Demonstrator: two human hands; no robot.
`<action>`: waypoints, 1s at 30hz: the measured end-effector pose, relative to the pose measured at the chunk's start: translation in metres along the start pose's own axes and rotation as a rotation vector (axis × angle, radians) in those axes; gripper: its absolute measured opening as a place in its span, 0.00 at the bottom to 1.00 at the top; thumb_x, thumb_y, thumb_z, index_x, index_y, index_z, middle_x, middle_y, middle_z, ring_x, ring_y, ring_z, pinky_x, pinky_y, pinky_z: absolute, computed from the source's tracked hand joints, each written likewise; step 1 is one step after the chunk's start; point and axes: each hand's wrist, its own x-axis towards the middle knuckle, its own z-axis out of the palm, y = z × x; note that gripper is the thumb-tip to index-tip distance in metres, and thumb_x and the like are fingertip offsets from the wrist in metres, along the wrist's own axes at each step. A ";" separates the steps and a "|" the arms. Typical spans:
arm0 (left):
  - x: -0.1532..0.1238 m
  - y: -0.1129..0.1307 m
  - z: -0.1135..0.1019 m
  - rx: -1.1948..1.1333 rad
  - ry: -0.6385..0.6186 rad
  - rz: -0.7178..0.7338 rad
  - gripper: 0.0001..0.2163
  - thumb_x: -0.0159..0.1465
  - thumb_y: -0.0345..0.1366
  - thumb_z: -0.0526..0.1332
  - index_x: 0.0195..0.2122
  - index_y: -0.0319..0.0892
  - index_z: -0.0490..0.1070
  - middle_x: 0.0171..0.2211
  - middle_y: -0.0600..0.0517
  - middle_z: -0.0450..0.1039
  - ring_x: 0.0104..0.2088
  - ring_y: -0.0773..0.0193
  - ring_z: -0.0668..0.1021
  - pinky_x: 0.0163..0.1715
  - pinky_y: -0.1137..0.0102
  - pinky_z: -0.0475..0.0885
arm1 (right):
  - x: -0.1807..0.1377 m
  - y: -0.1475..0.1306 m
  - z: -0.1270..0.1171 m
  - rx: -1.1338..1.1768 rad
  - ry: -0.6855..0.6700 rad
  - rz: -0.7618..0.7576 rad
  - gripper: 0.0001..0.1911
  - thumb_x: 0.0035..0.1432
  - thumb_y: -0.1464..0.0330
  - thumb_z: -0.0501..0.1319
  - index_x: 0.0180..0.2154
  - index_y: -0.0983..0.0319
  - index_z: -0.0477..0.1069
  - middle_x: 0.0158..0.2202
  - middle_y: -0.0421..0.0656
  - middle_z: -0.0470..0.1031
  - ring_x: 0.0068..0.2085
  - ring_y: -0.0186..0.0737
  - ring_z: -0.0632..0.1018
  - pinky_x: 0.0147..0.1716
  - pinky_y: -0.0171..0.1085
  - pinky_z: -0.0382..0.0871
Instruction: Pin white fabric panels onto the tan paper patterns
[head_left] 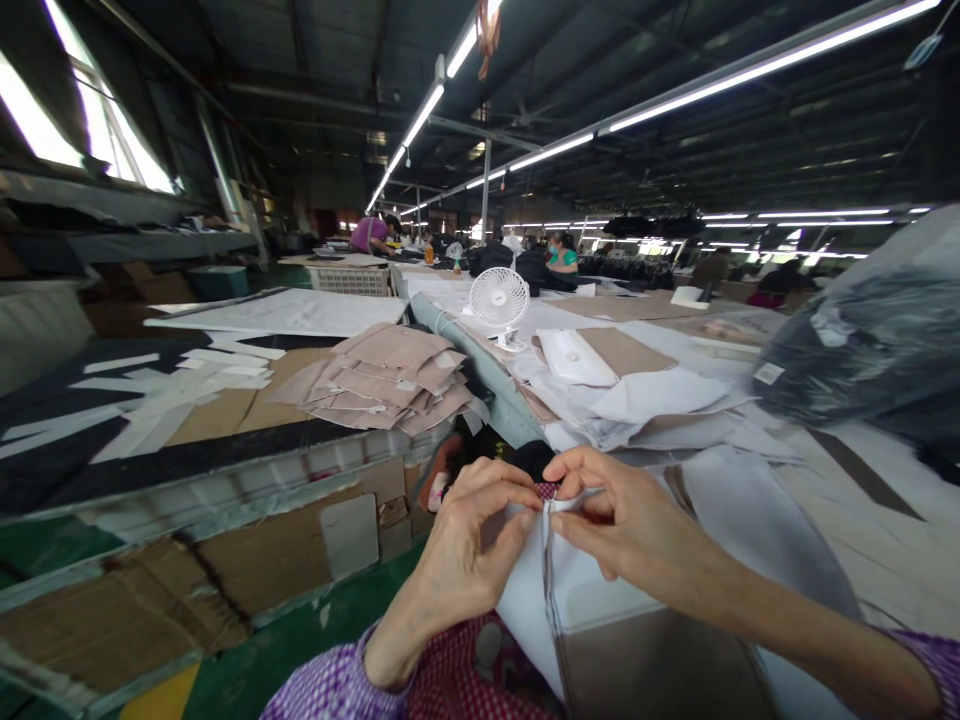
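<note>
On the right, a broad surface (501, 392) is seen running away into the hall, spread with white and brown sheets, and a second surface (292, 490) is set alongside on the left. At the far right, a bulky plastic-wrapped dark bundle (862, 330) is propped.

And now the main item: the fabric piece (600, 590) is held up in the near foreground, just in front of the wearer, partly draped over red-checked cloth (450, 670). Smooth white is shown across its upper part, a wide taupe-brown panel (660, 660) is set into the lower part, and a narrow dark-edged seam (551, 600) is drawn down its near side from the pinched edge. Whether the brown strip (679, 490) farther right belongs to it cannot be told.

On the left surface, brown pieces (382, 375) are heaped in overlapping layers, with white strips (187, 390) fanned out beside them. Into the hands: the top edge is nipped between thumb and forefinger by the left hand (480, 520), and just beside it the same edge is clamped in the grip of the right hand (630, 510), fingers curled. Beyond, a small white fan (499, 297) is stood near the surface's edge.
</note>
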 end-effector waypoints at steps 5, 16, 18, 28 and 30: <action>0.002 0.002 0.013 0.060 0.157 -0.031 0.05 0.61 0.30 0.59 0.28 0.41 0.71 0.32 0.50 0.75 0.36 0.60 0.73 0.45 0.61 0.63 | 0.000 -0.002 0.004 -0.130 0.078 -0.024 0.11 0.52 0.75 0.57 0.40 0.60 0.65 0.28 0.35 0.67 0.16 0.24 0.68 0.10 0.25 0.61; 0.003 0.000 0.021 -0.283 0.140 -0.170 0.06 0.61 0.30 0.57 0.27 0.39 0.70 0.32 0.50 0.71 0.35 0.62 0.72 0.38 0.66 0.63 | 0.004 0.001 0.000 0.241 -0.026 0.077 0.11 0.47 0.72 0.61 0.33 0.60 0.60 0.26 0.32 0.64 0.15 0.22 0.62 0.10 0.25 0.54; 0.003 -0.004 0.020 -0.542 0.064 -0.253 0.06 0.62 0.32 0.59 0.28 0.39 0.72 0.33 0.50 0.70 0.34 0.64 0.71 0.35 0.69 0.63 | 0.007 0.005 -0.005 0.367 -0.100 0.079 0.12 0.47 0.70 0.62 0.31 0.61 0.59 0.23 0.31 0.62 0.14 0.21 0.60 0.11 0.25 0.50; 0.007 0.003 0.009 -0.305 0.068 -0.164 0.07 0.62 0.31 0.59 0.28 0.37 0.72 0.31 0.49 0.71 0.34 0.63 0.73 0.37 0.68 0.64 | 0.012 0.012 -0.018 0.408 -0.323 0.037 0.14 0.53 0.64 0.60 0.39 0.64 0.62 0.28 0.42 0.74 0.27 0.36 0.77 0.21 0.30 0.63; 0.007 0.005 0.010 -0.245 0.067 -0.136 0.07 0.61 0.30 0.58 0.27 0.38 0.72 0.31 0.50 0.71 0.34 0.64 0.73 0.36 0.68 0.65 | 0.012 0.010 -0.016 0.353 -0.263 0.068 0.15 0.52 0.64 0.62 0.38 0.64 0.63 0.30 0.42 0.74 0.25 0.34 0.77 0.19 0.30 0.62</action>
